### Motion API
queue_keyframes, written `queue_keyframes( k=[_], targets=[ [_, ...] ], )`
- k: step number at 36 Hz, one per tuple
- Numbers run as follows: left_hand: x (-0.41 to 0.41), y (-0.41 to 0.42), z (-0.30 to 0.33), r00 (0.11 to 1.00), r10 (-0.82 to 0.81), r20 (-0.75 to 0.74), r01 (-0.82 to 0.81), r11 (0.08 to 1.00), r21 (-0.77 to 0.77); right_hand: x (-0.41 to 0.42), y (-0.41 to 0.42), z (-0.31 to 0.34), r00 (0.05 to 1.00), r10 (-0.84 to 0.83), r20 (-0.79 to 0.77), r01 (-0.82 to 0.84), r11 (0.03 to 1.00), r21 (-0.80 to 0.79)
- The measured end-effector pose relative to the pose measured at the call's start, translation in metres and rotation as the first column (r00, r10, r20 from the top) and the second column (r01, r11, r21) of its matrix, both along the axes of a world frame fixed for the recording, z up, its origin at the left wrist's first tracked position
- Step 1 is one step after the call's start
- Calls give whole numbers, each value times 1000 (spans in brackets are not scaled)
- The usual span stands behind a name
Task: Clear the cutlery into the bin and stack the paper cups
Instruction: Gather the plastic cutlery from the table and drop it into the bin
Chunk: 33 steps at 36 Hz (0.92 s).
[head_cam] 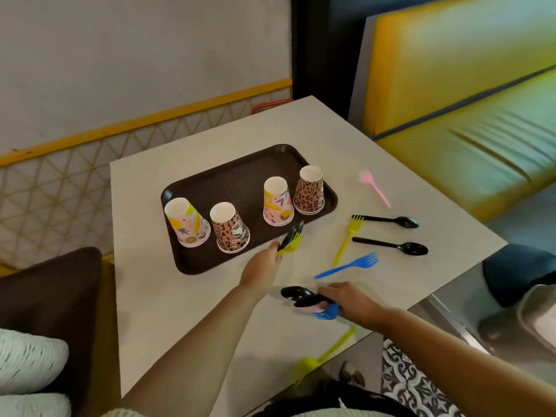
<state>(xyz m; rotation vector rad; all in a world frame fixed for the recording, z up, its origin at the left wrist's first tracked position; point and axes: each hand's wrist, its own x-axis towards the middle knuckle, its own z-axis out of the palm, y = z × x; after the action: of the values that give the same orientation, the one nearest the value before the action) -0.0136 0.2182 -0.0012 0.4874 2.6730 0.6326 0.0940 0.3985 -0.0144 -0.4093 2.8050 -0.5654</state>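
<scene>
Several paper cups stand upside down on a brown tray (240,167): a fruit-print cup (187,225), a leopard-print cup (230,228), another fruit-print cup (277,203) and another leopard-print cup (310,191). My left hand (261,270) grips a black spoon and a yellow fork (291,239) at the tray's near edge. My right hand (350,300) holds a bunch of cutlery (304,299): black spoons, a blue fork, something pink. Loose on the table lie a pink fork (374,188), two black spoons (391,221) (394,245), a yellow fork (347,240) and a blue fork (349,266).
A yellow piece of cutlery (328,353) shows blurred at the table's near edge. The white table (180,311) has a yellow bench (469,85) to the right and a dark seat (51,296) to the left. A dark bin with a grey liner (523,299) stands at the right.
</scene>
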Motion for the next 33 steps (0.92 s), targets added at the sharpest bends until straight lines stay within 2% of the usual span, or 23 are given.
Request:
queue_keyframes(
  k=[4, 8, 16, 21, 24, 26, 29, 33],
  targets=[
    [3, 4, -2, 998, -56, -9, 55, 995, -82, 18, -10, 9, 993, 86, 84, -87, 996, 1],
    [5, 10, -1, 994, -103, -24, 102, 993, -58, 31, -19, 13, 983, 139, 122, -147, 987, 60],
    [6, 11, 0, 987, -156, -47, 156, 988, -8, 52, -29, 2, 990, 28, 135, -33, 999, 35],
    [7, 13, 4, 985, -162, -61, 161, 987, -18, 51, -33, -6, 997, -53, 49, 49, 996, 69],
    [4, 17, 5, 987, -150, -51, 154, 985, 81, 50, -31, -10, 995, -98, -2, 98, 994, 42],
    [2, 20, 7, 989, -133, -61, 141, 978, 154, 50, -27, -10, 986, -154, -60, 155, 988, 12],
    [0, 29, 12, 995, -80, -67, 91, 979, 182, 51, -15, -5, 943, -316, -100, 313, 949, -45],
    [1, 47, 16, 996, -56, -74, 71, 972, 224, 55, 12, 5, 801, -593, -82, 586, 805, -92]
  ],
)
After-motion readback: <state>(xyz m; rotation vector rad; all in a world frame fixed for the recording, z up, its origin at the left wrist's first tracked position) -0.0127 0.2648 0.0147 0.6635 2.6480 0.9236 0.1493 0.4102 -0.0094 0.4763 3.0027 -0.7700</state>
